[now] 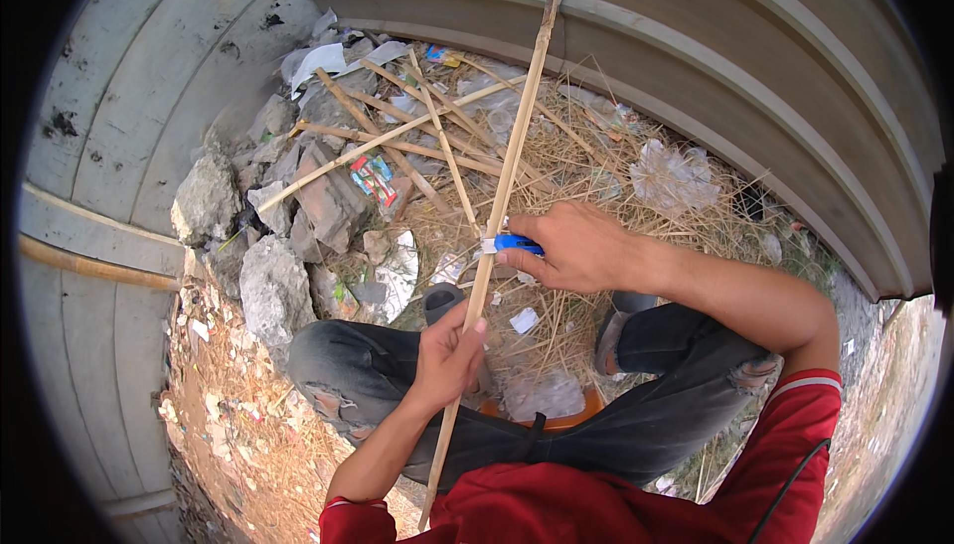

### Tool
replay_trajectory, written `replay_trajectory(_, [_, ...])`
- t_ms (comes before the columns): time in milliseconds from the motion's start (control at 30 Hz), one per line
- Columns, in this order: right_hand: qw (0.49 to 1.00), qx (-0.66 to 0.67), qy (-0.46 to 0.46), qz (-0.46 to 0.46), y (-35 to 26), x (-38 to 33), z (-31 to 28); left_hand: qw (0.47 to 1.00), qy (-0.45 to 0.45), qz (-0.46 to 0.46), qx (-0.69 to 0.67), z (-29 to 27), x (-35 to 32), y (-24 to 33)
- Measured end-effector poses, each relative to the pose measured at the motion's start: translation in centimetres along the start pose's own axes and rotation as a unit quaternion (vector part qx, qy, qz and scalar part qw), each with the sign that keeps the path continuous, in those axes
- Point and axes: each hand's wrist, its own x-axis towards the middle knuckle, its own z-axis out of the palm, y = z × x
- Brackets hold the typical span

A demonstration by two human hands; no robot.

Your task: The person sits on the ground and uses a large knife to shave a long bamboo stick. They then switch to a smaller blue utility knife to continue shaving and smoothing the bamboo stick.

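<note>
A long pale bamboo strip (514,152) runs slantwise from my lap up toward the metal wall. My left hand (447,357) is closed around its lower part. In my right hand (579,246) is a blue utility knife (517,243), gripped between thumb and fingers. Its pale front end lies against the strip, above my left hand; the blade itself is too small to make out. The strip's lower end passes between my body and left forearm.
Several bamboo strips (397,152) lie crossed on straw and litter ahead. Broken rocks (273,286) are heaped at the left. Corrugated metal sheeting (715,57) closes off the far side, and a grey panel wall (129,97) stands at the left. Clear plastic (674,178) lies at the right.
</note>
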Motion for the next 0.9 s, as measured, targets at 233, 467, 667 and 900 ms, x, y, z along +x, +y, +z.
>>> replay_trajectory(233, [0.998, -0.02, -0.054, -0.013, -2.0, -0.3, 2.3, 0.998, 0.052, 0.017, -0.01, -0.6, -0.1, 0.0])
replay_trajectory(467, [0.995, -0.034, 0.078, 0.055, 2.1, 2.0, -0.2, 0.998, 0.056, 0.026, 0.015, -0.7, -0.2, -1.2])
replay_trajectory(667, [0.998, -0.057, -0.038, 0.015, -1.1, -0.1, 3.0, 0.996, 0.075, 0.021, 0.032, -0.5, -0.6, -0.8])
replay_trajectory(900, [0.99, -0.079, 0.098, 0.069, 4.5, 2.6, -0.3, 0.997, 0.062, 0.023, 0.047, -0.9, -0.4, -1.4])
